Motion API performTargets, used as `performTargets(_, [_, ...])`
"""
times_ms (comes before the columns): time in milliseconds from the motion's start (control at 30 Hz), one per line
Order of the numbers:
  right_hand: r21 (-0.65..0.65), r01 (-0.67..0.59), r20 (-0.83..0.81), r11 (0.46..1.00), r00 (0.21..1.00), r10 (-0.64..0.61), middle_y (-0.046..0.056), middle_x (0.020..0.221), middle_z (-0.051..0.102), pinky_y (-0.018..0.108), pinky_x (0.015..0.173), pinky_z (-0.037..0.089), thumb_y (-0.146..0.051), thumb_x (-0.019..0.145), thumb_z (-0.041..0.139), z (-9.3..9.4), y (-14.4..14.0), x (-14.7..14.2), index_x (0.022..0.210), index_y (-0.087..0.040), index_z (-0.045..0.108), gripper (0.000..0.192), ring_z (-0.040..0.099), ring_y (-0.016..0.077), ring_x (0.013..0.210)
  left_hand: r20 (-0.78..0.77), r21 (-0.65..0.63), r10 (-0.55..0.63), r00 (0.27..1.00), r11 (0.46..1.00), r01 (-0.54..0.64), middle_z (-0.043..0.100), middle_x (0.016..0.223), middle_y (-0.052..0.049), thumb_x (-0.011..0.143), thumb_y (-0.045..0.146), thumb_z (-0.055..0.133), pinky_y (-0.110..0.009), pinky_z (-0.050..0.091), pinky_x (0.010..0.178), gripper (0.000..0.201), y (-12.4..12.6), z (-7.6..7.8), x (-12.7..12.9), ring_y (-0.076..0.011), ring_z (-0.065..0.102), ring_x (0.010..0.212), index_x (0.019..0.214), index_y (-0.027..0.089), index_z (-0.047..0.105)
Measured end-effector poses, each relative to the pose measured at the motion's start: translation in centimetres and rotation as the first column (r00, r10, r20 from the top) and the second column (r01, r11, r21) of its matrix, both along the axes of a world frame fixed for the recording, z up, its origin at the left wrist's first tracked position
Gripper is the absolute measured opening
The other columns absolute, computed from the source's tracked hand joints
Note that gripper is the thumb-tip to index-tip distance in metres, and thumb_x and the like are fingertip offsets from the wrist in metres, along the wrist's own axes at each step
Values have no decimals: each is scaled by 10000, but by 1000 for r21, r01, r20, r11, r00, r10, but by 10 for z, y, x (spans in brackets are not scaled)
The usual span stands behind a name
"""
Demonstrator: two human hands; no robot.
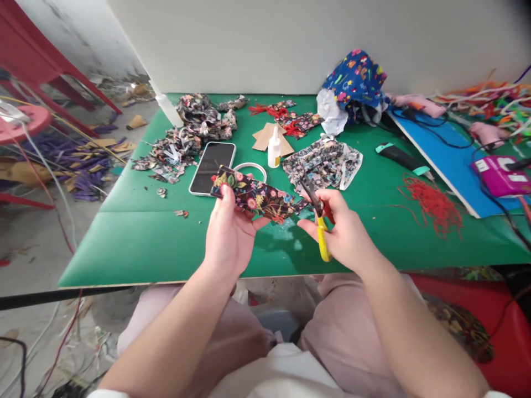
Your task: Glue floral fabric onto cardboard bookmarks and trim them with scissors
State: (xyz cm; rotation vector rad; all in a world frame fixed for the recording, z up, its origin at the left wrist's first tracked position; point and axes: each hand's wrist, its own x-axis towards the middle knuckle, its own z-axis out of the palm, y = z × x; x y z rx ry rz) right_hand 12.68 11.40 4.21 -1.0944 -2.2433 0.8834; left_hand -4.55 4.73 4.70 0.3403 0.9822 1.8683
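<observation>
My left hand (232,235) grips a strip of black floral fabric (261,198), thumb on top and fingers underneath. The strip stretches to the right toward my right hand (342,229), which is closed around a pair of scissors (323,237) with yellow and red handles. The dark blades point up and to the left, beside the strip's right end; whether they touch it I cannot tell. Just behind the strip lie a phone (213,166) and a white ring (252,170). A small white glue bottle (274,148) stands beyond, near some cardboard pieces (262,138).
Fabric scraps (199,124) are heaped at the back left of the green table (145,237). A floral cloth (323,163) and blue patterned cloth (354,80) lie behind. To the right are a utility knife (402,159), red threads (435,207), a blue board (448,160) and cables.
</observation>
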Motion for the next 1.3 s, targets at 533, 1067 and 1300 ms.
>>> performTargets(533, [644, 26, 54, 765, 995, -80, 29, 726, 580, 273, 684, 435, -435, 785, 616, 1, 6, 5, 1133, -181, 596, 431, 547, 169, 705, -232, 3, 12, 973, 1000, -12, 679, 747, 34, 675, 159, 741, -194, 572, 588, 191, -7, 2, 5, -106, 657, 663, 805, 192, 605])
performTargets(1067, [805, -49, 173, 592, 973, -155, 9, 689, 590, 280, 642, 350, -328, 809, 608, 0, 11, 13, 1173, -209, 615, 383, 454, 165, 663, -362, -16, 100, 927, 993, -113, 679, 699, 33, 619, 180, 769, -189, 556, 515, 207, -7, -1, 1, -105, 646, 593, 752, 162, 611])
performTargets(1300, [801, -61, 196, 596, 966, -166, 3, 681, 586, 281, 637, 340, -265, 805, 606, 1, 9, 12, 1184, -218, 608, 382, 446, 165, 660, -376, -19, 78, 923, 996, -92, 670, 710, 36, 645, 187, 757, -213, 570, 538, 179, -8, -1, -1, -108, 645, 602, 746, 167, 610])
